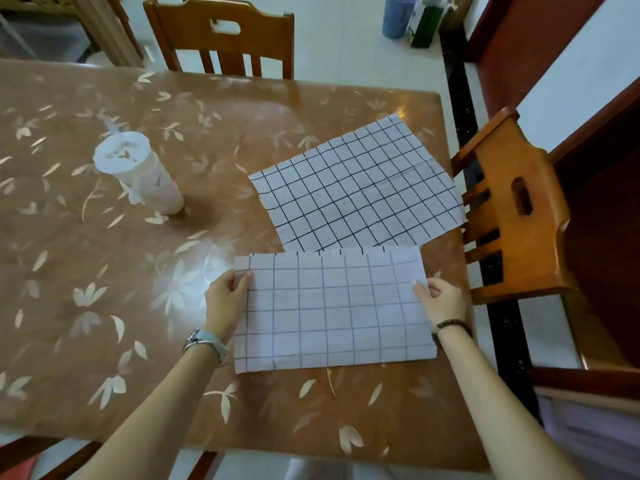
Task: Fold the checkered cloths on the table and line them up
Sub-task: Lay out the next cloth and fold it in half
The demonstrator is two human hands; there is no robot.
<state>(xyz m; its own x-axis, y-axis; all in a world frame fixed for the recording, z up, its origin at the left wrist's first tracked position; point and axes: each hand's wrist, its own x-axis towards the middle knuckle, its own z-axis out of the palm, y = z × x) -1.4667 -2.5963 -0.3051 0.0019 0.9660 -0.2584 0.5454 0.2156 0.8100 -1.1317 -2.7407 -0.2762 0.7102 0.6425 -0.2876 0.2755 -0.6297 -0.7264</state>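
Note:
A white cloth with a faint grid, the near checkered cloth [332, 310], lies folded over on the table in front of me. My left hand [227, 299] pinches its left edge near the far corner. My right hand [441, 299] pinches its right edge near the far corner. Beyond it, a second checkered cloth [356, 188] with dark grid lines lies spread flat and skewed, its right corner reaching the table's right edge. The near cloth's far edge overlaps the second cloth's near edge.
The brown table [104, 289] has a leaf-patterned cover. A white cylindrical container [138, 171] stands at the left middle. One wooden chair [225, 39] is at the far side, another chair [512, 209] at the right edge.

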